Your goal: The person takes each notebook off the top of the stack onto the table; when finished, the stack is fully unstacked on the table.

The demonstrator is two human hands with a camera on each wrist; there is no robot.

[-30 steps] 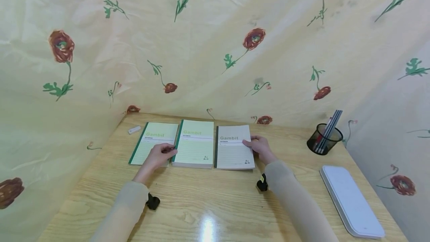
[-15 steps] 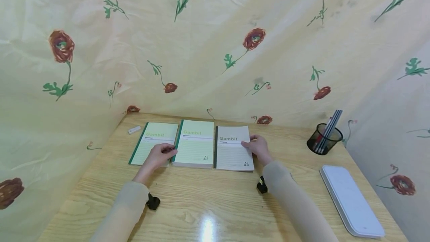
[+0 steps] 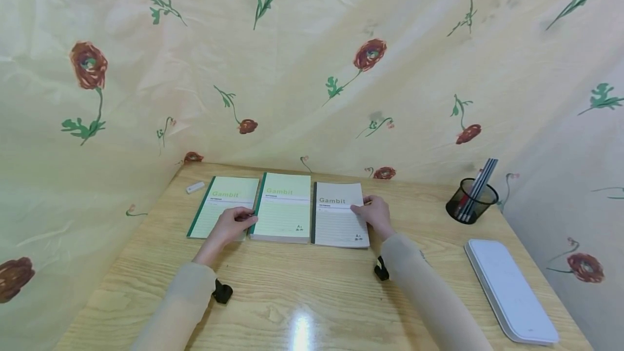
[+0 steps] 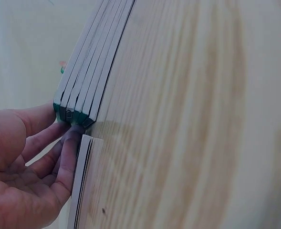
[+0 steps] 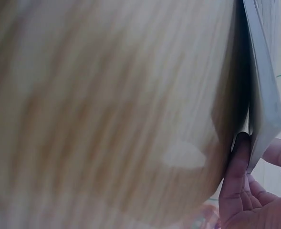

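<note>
Three notebook piles marked "Gambit" lie side by side. The middle one is a thick stack of green notebooks [image 3: 284,215], whose layered spines show in the left wrist view. My left hand [image 3: 231,225] touches that spine side, thumb at the upper edge and fingertips lower down, over part of the thinner green notebook [image 3: 234,184] on the left. On the right, my right hand [image 3: 374,214] pinches the edge of a grey notebook with a dark spine [image 3: 338,223]. Its thumb lies on the cover. In the right wrist view, fingers [image 5: 235,186] reach beneath the tilted notebook.
A small white block, like an eraser [image 3: 195,188], lies at the back left. A black mesh cup [image 3: 455,210] holding pencils stands back right, with a long white case [image 3: 512,292] in front. Flower-patterned cloth [image 3: 292,69] hangs behind the wooden table [image 3: 292,297].
My right hand has shifted slightly left, and the right edge of the grey notebook has come left and nearer with it. The left hand holds its place at the middle stack.
</note>
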